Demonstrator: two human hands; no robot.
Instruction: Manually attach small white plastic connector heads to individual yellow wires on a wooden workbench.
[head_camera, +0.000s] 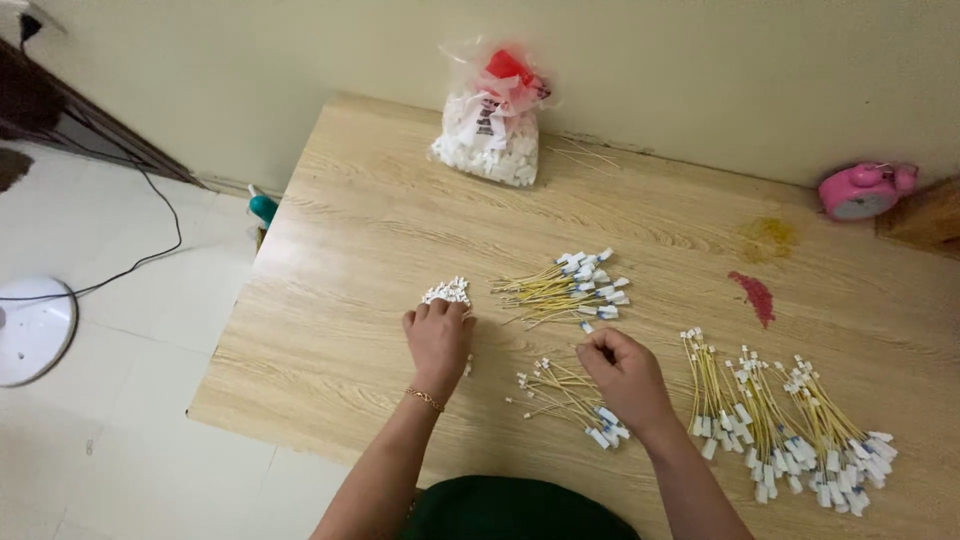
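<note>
My left hand (438, 340) rests palm down on the wooden table (340, 230), its fingertips touching a small heap of white plastic connectors (447, 292). My right hand (624, 375) has its fingers curled, pinching at the tip of a thin yellow wire beside a small bunch of yellow wires with white ends (565, 395). A larger loose pile of the same wires (570, 287) lies just beyond both hands. To the right, several bundled groups of wires (785, 425) lie in a row.
A clear plastic bag of white connectors with a red piece on top (492, 125) stands at the table's far edge by the wall. A pink alarm clock (860, 192) sits far right. Red and yellow stains (757, 297) mark the tabletop. A white fan base (32, 330) and black cable lie on the floor left.
</note>
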